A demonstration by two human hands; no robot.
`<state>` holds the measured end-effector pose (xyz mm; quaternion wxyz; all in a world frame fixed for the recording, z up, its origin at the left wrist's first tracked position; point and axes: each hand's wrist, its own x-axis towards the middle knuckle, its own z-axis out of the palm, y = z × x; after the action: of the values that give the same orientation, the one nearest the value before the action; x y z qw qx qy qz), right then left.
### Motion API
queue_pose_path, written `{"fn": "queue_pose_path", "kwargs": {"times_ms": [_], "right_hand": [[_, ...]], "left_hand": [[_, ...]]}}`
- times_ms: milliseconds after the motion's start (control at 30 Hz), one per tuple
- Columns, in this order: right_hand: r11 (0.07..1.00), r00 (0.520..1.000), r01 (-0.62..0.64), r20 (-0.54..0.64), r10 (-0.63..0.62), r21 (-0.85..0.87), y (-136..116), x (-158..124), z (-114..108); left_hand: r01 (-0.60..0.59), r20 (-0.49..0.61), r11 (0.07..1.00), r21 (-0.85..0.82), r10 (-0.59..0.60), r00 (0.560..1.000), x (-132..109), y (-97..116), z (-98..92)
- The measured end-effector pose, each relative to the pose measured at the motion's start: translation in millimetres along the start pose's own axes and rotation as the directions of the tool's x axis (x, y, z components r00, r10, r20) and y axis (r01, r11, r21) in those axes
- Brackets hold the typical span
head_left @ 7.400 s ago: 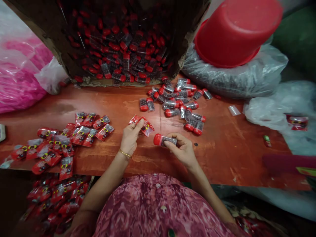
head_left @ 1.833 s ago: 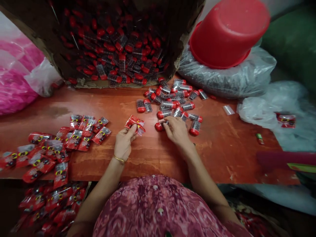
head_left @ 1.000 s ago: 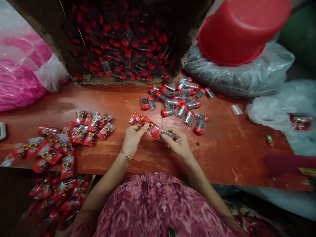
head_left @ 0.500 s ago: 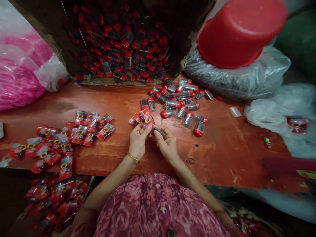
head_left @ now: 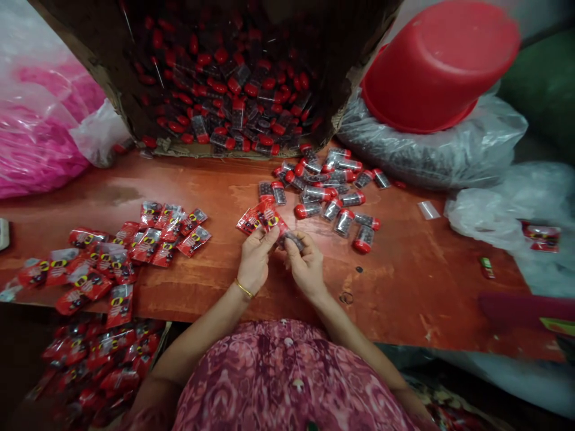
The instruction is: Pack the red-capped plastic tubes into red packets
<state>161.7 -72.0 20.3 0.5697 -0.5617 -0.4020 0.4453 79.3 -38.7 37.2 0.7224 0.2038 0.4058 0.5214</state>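
Nearest of all is the person's lap in a pink patterned dress (head_left: pixel 283 383), both forearms reaching out from it over the tabletop (head_left: pixel 404 287). The left hand (head_left: pixel 254 263), a thin gold bangle (head_left: pixel 243 289) at its wrist, is closed with thumb and fingers pinched on a small sheaf of red printed packets (head_left: pixel 260 218) that fans up and away from the fingertips. The right hand (head_left: pixel 305 263) sits just beside it, nearly touching, fingers curled tight around a small clear capsule (head_left: pixel 291 240) whose end meets the mouth of the nearest packet; how far in it sits I cannot tell.

To the left, filled packets (head_left: pixel 135 245) lie scattered on the tabletop, and more (head_left: pixel 94 359) have piled up below its edge. Beyond the hands, slightly right, lies a loose heap of red-capped capsules (head_left: pixel 332 185). A lone clear sleeve (head_left: pixel 427 209) lies further right.

At the back stands a torn cardboard box (head_left: pixel 103 90) on its side, spilling many more capsules. Left of it is a bag of pink stuff (head_left: pixel 36 137); right of it, a red tub (head_left: pixel 438 60) upside down on a clear plastic sack (head_left: pixel 449 152).
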Motion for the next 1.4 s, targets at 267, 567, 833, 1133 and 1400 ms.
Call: {"fn": "queue_pose_path", "kwargs": {"times_ms": [267,567,833,1133,1400], "right_hand": [[0.987,0.984,-0.095,0.161,0.075,0.126,-7.2,5.0,7.5],[0.981,0.988,-0.104,0.134,0.082,0.162,-7.2,1.4,3.6],[0.983,0.992,-0.087,0.103,0.070,0.164,-8.2,2.1,6.4],[0.994,1.000,-0.001,0.013,-0.001,0.110,-13.6,-3.4,5.9],[0.965,0.995,-0.099,0.031,0.094,0.245,-12.1,-6.3,8.9]], "left_hand": [[0.053,0.006,0.998,0.044,-0.053,0.999,6.2,10.3,-5.3],[0.080,0.094,0.993,0.083,-0.088,0.992,-4.4,7.2,-2.5],[-0.069,0.008,0.995,0.066,0.068,0.998,2.6,13.7,-8.7],[-0.081,0.016,0.997,0.003,0.081,0.997,2.8,11.0,-0.2],[0.006,0.077,0.979,0.201,-0.022,0.997,-0.7,3.0,-2.4]]}}
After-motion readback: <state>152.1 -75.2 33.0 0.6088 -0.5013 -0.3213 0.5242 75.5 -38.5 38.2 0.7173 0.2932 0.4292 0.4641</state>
